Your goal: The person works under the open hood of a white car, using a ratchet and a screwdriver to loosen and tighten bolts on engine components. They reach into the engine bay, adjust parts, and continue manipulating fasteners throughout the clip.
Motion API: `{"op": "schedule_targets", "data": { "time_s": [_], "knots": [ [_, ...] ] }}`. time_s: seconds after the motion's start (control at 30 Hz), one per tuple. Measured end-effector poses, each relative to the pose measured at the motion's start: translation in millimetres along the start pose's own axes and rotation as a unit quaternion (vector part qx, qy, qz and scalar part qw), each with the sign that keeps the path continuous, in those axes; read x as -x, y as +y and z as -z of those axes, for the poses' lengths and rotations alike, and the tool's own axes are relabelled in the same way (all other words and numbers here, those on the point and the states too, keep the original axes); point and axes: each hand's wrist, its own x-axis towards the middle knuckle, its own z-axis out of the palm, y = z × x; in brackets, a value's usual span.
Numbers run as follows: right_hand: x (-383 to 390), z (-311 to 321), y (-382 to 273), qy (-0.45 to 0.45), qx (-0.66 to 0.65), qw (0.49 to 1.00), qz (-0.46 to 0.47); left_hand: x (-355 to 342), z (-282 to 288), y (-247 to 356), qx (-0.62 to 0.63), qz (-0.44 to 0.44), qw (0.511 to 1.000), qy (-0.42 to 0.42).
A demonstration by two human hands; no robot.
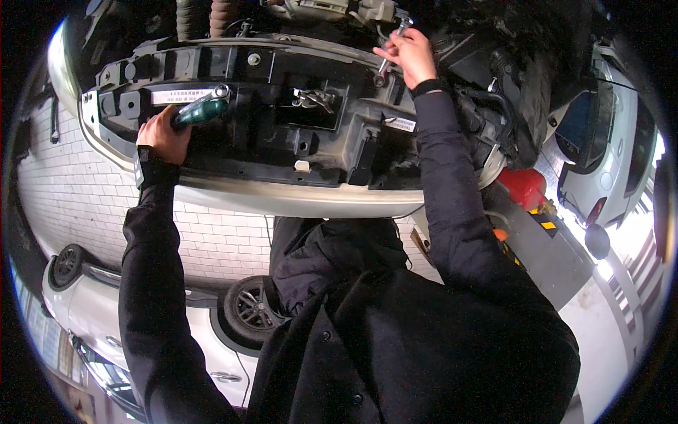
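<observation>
Below me is the black upper panel (268, 152) at the front of a car with its hood up. My left hand (166, 138) is closed around a tool with a rounded dark green body (205, 112) and a silver piece along it. It is over the panel's left part, beside a white printed label. Over the panel's far right edge, my right hand (411, 58) grips a slim silver socket wrench (405, 27). Its shaft slants down to the left, with the lower end at the panel's edge. Whether that end sits on a bolt cannot be made out.
A metal hood latch (313, 99) sits in the panel's central opening. Ribbed hoses (220, 18) rise at the far left. Beyond the right corner stand a red rounded object (521, 187) and a white car (614, 141). Another light car (212, 339) is at lower left, on white-tiled floor (78, 184).
</observation>
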Motion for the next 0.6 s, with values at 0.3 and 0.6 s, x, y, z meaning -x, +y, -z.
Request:
{"op": "schedule_targets", "data": {
  "time_s": [0.3,0.6],
  "knots": [
    [1.9,-59.9,8.7,-0.031,0.164,0.984,0.065,4.6,7.7,10.0,0.007,-0.007,0.999,0.034],
    [-9.8,5.5,22.8,0.167,0.035,0.985,0.012,2.6,0.9,2.9,0.014,-0.020,0.999,0.040]
  ]
}}
